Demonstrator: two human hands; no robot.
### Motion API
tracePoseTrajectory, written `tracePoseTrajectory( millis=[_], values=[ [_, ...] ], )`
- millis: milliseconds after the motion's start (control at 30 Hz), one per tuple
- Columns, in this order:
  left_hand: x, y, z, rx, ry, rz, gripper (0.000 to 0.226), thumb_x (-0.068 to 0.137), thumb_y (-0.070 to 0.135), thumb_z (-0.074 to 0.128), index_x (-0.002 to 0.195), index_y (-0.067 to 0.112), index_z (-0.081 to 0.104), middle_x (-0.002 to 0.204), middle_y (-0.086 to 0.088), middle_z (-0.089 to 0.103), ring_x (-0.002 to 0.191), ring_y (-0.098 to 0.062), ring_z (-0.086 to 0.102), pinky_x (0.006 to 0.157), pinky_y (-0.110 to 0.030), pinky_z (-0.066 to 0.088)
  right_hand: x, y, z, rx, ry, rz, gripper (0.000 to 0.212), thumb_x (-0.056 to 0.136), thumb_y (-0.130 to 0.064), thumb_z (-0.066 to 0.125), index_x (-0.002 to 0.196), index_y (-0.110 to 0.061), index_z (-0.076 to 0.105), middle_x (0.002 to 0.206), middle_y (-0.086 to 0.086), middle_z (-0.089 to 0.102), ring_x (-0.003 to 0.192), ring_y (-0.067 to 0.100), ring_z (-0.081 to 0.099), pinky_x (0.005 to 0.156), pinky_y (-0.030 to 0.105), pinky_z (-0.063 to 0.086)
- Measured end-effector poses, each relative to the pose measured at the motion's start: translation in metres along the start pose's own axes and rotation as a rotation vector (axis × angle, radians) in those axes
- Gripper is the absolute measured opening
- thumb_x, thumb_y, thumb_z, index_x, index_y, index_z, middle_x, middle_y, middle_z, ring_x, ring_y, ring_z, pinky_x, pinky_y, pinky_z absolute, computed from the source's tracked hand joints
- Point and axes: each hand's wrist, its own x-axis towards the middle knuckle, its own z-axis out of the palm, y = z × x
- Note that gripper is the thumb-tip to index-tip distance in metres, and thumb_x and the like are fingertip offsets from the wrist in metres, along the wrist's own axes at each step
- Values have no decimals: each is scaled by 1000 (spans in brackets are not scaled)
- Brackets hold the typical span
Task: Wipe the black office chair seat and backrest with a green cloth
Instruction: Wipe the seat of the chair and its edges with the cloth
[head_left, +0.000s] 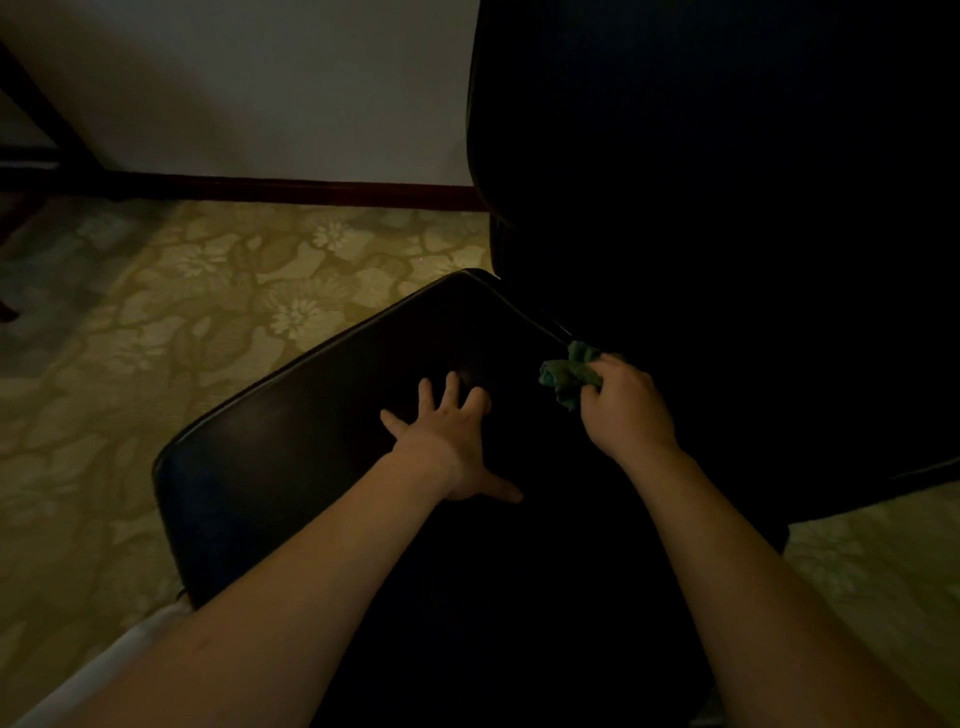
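The black office chair fills the middle and right of the head view. Its glossy seat (291, 447) lies below me and its tall backrest (727, 182) rises at the right, very dark. My left hand (447, 441) rests flat on the seat with fingers spread. My right hand (626, 405) grips a crumpled green cloth (566, 376) at the back of the seat, where seat and backrest meet.
A yellow-green floral carpet (182, 312) surrounds the chair. A pale wall (260, 78) with a dark red skirting board (311, 189) runs behind. Dark wooden furniture legs (31, 104) stand at the far left.
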Motion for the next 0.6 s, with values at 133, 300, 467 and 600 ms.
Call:
tracePoseTrajectory(
  millis=[133,300,467,600],
  values=[
    [2,-1,0,-5,-3,5,117,66,63,80,154,32,9,165,0,-19,149,-36,-21,108,-78,2,-5,-3,-6,-23,-11,59,38,104,-19,44,140,-9,49,136,15,52,117,36,51,92,45,47],
    [3,-1,1,-5,-10,4,119,65,64,80,154,32,7,164,0,-19,148,-36,-22,107,-78,0,-7,-11,-7,-104,-38,143,35,101,-17,52,133,-3,52,124,20,58,107,38,57,77,40,45],
    [3,-3,-1,4,-22,24,118,67,64,79,155,31,6,164,-1,-20,148,-37,-22,108,-79,1,-1,-12,-2,-55,-10,78,35,103,-16,46,135,-3,52,133,18,52,117,37,52,90,42,45],
    [4,-5,-1,-2,-27,34,117,68,63,79,155,31,7,165,0,-19,148,-37,-22,107,-79,1,1,-12,4,8,18,-20,40,104,-15,42,143,-8,46,156,6,33,142,28,30,113,41,29]
  ],
)
